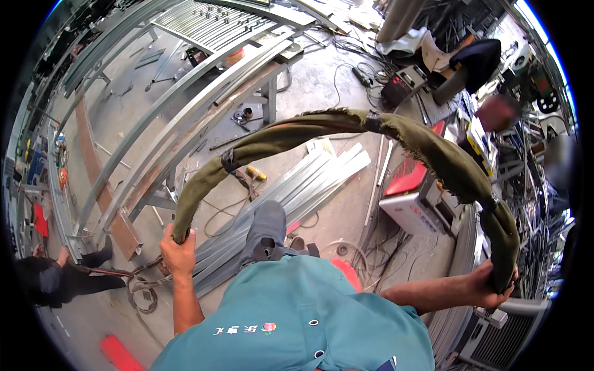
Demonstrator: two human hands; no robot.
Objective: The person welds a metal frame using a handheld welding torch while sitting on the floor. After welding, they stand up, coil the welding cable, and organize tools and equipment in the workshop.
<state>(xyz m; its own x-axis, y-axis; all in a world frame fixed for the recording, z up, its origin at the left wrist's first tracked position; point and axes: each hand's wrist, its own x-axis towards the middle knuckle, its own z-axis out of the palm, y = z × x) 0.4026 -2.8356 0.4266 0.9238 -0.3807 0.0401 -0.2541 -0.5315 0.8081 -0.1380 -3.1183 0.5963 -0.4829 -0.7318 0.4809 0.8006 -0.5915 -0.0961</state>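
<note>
A long olive-green, cloth-wrapped hose or cable (297,130) arches in front of me from one hand to the other. Dark bands bind it at several spots, and the cloth is frayed along the upper right stretch. Its left end is gripped in my left hand (179,252), fingers closed round it. Out at the right, my right hand (489,285) is wrapped round the other end. What lies inside the cloth is hidden.
Long silvery metal profiles (309,179) lie on the floor by my leg. Steel frame bars (179,120) stand at the left. A red-and-white machine (411,207) is at the right, with loose cables around. One person (52,275) is at the lower left, another (495,114) at the upper right.
</note>
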